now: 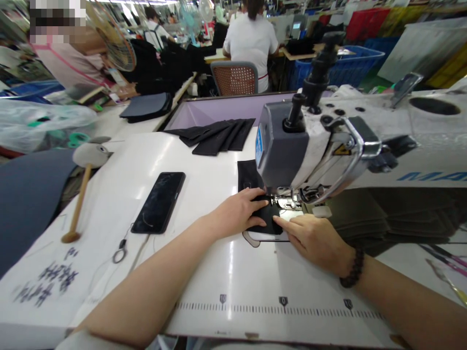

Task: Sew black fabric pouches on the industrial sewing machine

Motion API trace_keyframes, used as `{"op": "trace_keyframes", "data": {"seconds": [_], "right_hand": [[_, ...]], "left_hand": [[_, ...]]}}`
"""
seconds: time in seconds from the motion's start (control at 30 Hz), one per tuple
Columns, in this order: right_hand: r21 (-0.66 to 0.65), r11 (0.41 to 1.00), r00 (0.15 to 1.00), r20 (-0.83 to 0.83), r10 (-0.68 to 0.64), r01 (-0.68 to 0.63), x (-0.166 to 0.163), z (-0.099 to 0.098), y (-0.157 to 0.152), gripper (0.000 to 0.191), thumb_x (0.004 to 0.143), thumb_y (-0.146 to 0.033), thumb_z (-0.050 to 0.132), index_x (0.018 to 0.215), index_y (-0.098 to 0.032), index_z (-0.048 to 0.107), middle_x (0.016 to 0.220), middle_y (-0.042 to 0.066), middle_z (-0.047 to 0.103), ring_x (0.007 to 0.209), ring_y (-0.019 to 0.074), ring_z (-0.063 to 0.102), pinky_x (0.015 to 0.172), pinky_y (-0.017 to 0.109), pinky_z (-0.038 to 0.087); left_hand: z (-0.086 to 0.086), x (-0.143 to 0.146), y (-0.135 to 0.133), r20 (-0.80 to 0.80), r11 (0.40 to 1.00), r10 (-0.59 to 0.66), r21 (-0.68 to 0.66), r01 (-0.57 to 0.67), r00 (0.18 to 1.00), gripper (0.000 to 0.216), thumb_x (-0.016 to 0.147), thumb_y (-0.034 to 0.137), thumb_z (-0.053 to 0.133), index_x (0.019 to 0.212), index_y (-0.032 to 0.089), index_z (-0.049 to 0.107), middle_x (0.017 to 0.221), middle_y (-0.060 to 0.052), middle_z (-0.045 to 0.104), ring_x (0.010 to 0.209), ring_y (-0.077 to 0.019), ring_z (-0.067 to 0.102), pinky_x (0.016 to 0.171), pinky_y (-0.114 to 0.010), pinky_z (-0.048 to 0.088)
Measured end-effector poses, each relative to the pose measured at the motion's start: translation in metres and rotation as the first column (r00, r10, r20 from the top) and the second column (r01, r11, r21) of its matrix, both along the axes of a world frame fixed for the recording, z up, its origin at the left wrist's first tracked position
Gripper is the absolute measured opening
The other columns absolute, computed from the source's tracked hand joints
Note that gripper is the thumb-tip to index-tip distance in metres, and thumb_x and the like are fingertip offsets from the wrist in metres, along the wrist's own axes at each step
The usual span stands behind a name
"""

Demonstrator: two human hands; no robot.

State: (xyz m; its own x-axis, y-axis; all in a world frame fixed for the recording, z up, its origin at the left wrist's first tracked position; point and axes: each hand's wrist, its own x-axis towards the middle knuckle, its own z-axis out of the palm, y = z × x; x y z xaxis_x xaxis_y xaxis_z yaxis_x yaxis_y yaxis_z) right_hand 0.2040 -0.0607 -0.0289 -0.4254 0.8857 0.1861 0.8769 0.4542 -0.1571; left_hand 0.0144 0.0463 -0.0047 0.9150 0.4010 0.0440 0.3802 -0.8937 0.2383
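My left hand (239,211) lies flat with its fingers stretched out on a small black fabric piece (269,219) at the needle of a sewing machine (328,141). My right hand (314,239), with a dark bead bracelet at the wrist, presses the same piece from the right with its fingertips, fingers extended. The fabric sits under the presser foot (282,200). Another black strip (247,175) lies just behind the needle, beside the machine head.
A black phone (159,201) lies on the white table (204,272) to the left, with a wooden-handled mallet (82,187) further left. Several black fabric strips (217,136) are stacked at the back. Other people sit at tables beyond. A ruler scale (284,307) runs along the front edge.
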Motion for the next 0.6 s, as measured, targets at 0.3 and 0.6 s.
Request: {"op": "trace_keyframes", "data": {"seconds": [0.3, 0.6], "right_hand": [[0.018, 0.990, 0.989, -0.041, 0.142, -0.142, 0.006, 0.004, -0.002, 0.028, 0.087, -0.016, 0.037, 0.101, -0.012, 0.060, 0.064, 0.004, 0.058, 0.058, 0.0139, 0.052, 0.056, 0.025, 0.036], [0.028, 0.982, 0.981, -0.046, 0.186, -0.185, 0.006, 0.005, -0.004, 0.034, 0.093, -0.022, 0.029, 0.094, -0.011, 0.062, 0.063, 0.004, 0.057, 0.057, 0.0138, 0.051, 0.055, 0.027, 0.035]], "left_hand": [[-0.003, -0.003, -0.010, 0.074, 0.983, -0.183, 0.046, 0.180, 0.980, 0.018, 0.083, 0.017, 0.053, 0.098, 0.014, 0.062, 0.109, -0.007, 0.056, 0.101, -0.0190, 0.051, 0.091, -0.032, 0.041], [-0.002, -0.003, -0.016, 0.077, 0.966, -0.252, 0.083, 0.245, 0.965, 0.022, 0.088, 0.016, 0.043, 0.094, 0.011, 0.063, 0.104, -0.007, 0.058, 0.095, -0.0187, 0.051, 0.084, -0.030, 0.044]]}}
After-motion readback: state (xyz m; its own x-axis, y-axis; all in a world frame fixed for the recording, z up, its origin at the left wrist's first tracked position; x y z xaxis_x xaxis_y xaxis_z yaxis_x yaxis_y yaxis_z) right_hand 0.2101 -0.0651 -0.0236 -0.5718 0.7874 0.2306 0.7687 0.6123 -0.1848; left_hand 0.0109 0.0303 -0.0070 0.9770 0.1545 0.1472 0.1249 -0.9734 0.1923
